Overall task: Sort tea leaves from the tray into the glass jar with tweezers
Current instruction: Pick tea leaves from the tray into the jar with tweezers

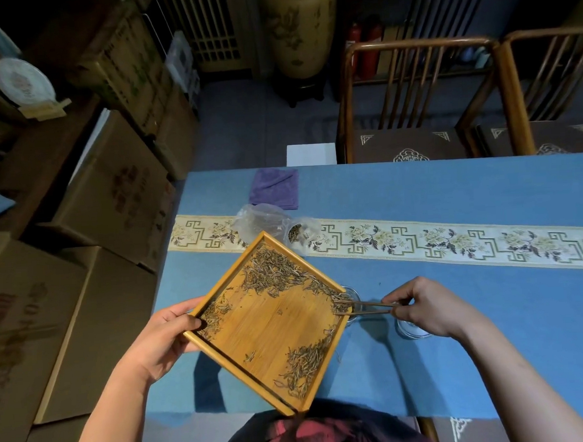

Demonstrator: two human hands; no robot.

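Observation:
My left hand [169, 334] grips the left corner of a square bamboo tray [279, 327], held tilted above the blue table with one corner pointing right. Dry tea leaves [272, 269] lie in clumps near the tray's top, right and bottom edges. My right hand [425, 308] pinches wooden tweezers [367, 307], whose tips reach the leaves at the tray's right corner. Just under that corner stands the glass jar [354, 294], mostly hidden by the tray. A round glass lid [409, 329] lies on the table, partly hidden behind my right hand.
A crumpled plastic bag [266, 222] with some tea lies behind the tray on the patterned runner [455, 241]. A purple cloth [276, 187] sits near the far edge. Wooden chairs [412, 104] stand beyond the table, cardboard boxes [111, 197] to the left.

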